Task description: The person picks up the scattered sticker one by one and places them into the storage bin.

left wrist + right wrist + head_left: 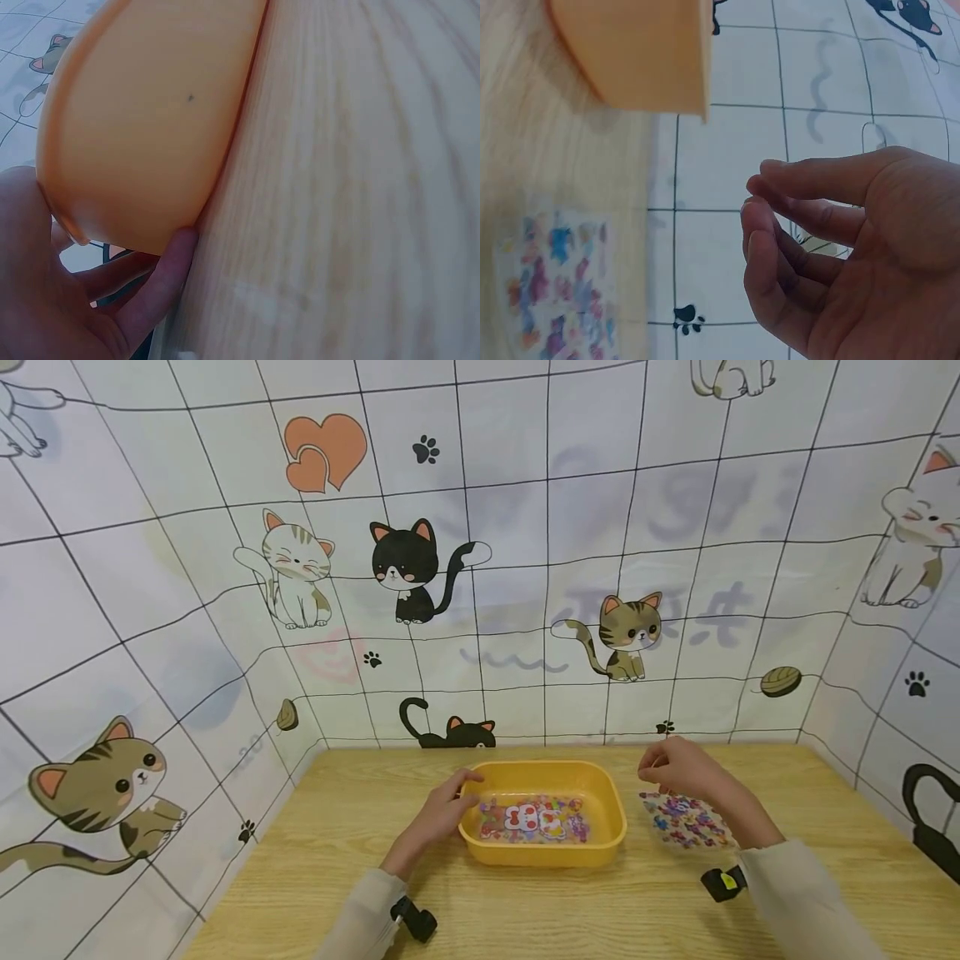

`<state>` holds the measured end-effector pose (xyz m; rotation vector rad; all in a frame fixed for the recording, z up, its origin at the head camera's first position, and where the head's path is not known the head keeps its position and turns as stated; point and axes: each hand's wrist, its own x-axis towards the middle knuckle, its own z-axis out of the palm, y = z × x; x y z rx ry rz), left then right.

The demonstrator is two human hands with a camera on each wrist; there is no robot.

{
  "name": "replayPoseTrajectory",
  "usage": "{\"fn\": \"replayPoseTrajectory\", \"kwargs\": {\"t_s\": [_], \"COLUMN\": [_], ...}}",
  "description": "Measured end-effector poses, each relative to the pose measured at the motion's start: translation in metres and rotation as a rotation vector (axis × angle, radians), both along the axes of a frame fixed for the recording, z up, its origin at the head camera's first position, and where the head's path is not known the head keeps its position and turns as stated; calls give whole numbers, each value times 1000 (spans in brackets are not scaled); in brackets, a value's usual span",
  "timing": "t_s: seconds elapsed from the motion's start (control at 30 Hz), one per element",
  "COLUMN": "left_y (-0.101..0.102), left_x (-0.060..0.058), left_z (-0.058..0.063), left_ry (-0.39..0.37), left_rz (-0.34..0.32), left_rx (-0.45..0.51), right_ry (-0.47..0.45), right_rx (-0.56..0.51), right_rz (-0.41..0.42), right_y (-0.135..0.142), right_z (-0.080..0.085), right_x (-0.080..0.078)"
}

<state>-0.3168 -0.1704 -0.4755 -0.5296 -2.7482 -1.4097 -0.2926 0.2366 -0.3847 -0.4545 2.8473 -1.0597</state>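
Observation:
A yellow plastic tray (540,857) stands on the table, holding a colourful sheet with cartoon figures (534,821) inside. My left hand (442,810) grips its left end, thumb over the rim; the left wrist view shows fingers against the outer wall of the tray (150,127). To the right of the tray my right hand (692,770) is raised with fingers curled and tips close together. No object shows between those fingertips in the right wrist view. Below and beside it lies a clear sheet covered in small colourful cartoon pictures (686,822), partly hidden by the hand and wrist.
The light wooden table (337,860) carries the tray and the sheet. White cloth walls (510,677) with cat drawings and grid lines close off the back and both sides. A black wrist camera (414,920) hangs at the left sleeve, another (723,883) at the right.

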Motion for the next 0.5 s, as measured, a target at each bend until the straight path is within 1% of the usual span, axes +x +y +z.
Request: {"fn": "replayPoseTrajectory", "kwargs": {"t_s": [0.17, 0.3, 0.37, 0.5], "left_y": [0, 0, 0, 1], "left_x": [0, 0, 1, 0], "left_z": [-1, -1, -1, -1], "left_ry": [2, 2, -1, 8], "left_rz": [0, -1, -3, 2], "left_rx": [-4, 1, 3, 2], "right_ry": [29, 58, 71, 101], "right_rx": [36, 109, 155, 250], "right_rz": [-42, -80, -87, -68], "right_y": [17, 33, 42, 58], "right_z": [-18, -30, -34, -41], "right_x": [2, 3, 4, 5]}}
